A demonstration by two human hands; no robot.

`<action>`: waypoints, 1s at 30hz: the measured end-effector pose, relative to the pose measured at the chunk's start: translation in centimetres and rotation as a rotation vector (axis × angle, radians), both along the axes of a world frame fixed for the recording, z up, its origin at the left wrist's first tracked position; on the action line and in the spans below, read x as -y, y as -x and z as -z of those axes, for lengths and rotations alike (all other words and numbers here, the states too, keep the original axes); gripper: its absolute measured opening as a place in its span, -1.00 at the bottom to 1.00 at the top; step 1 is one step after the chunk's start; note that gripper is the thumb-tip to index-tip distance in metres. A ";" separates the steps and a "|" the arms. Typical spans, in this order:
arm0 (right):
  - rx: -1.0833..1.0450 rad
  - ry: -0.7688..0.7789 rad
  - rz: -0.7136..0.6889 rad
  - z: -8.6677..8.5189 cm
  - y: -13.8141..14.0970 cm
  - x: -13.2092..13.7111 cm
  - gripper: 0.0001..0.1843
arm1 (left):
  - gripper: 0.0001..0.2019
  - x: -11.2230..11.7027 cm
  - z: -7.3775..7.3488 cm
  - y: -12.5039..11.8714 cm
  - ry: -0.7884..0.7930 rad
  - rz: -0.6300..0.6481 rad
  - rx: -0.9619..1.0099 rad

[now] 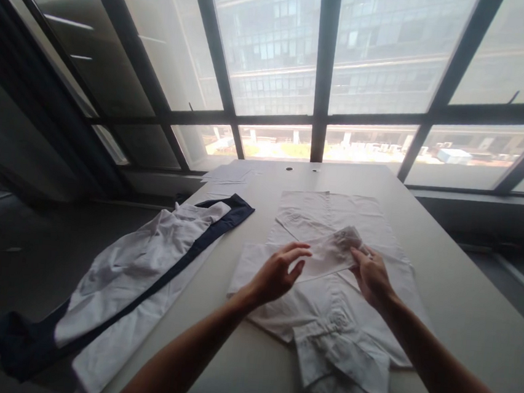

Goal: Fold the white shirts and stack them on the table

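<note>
A white shirt (325,314) lies flat on the pale surface (454,314), right of centre in the frame, with its hem end bunched toward the bottom edge. One sleeve (325,255) is lifted across the shirt's middle between the two hands.

The right hand (371,276) has its fingers (359,255) closed on the cuff end of the sleeve. The left hand (275,275) is open with its fingers (301,249) loosely curled. Their tips are at the sleeve's near edge, but I cannot tell whether they press it or only hover over it.

Risks, as I judge them:
- With only one hand truly gripping, the sleeve could sag or twist and land creased or off line.
- The loose cloth at the bottom of the shirt is already rumpled, so a tug on the sleeve could drag the body askew.
- At lower left a white and navy garment (143,271) hangs partly over the surface's edge. Its own weight, or a brush from the left forearm, could slide it to the floor.
- Papers (227,177) lie at the far corner in the upper middle of the frame, well apart from the hands, and seem at little risk.

No box, basket, bin or other container shows anywhere, so nothing is held in one.
</note>
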State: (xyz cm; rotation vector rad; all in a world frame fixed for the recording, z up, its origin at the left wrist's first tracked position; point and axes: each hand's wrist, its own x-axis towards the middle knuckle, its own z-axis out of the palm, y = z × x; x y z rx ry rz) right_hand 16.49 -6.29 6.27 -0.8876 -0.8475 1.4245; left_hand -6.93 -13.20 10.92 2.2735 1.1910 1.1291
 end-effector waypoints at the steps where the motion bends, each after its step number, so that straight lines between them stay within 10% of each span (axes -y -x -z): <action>1: -0.023 -0.024 0.029 -1.2 -0.8 -0.9 -0.71 | -0.73 -0.2 -1.0 1.5 -0.032 -0.065 0.011; 7: -0.046 -0.151 0.343 -5.8 -6.7 -8.2 -0.83 | -0.76 -2.6 -0.4 8.5 -0.076 -0.408 0.105; 16: 0.068 0.123 0.432 -1.2 -9.7 -13.3 -0.72 | -0.68 -3.3 7.4 8.6 0.083 -0.293 -0.142; 22: 0.043 0.251 0.468 0.8 -10.5 -13.8 -0.70 | -0.67 -2.8 8.2 8.9 0.080 -0.360 -0.252; 30: 0.107 0.148 0.404 -1.8 -8.3 -14.8 -0.73 | -0.58 -8.4 8.0 9.3 0.165 -0.232 -0.287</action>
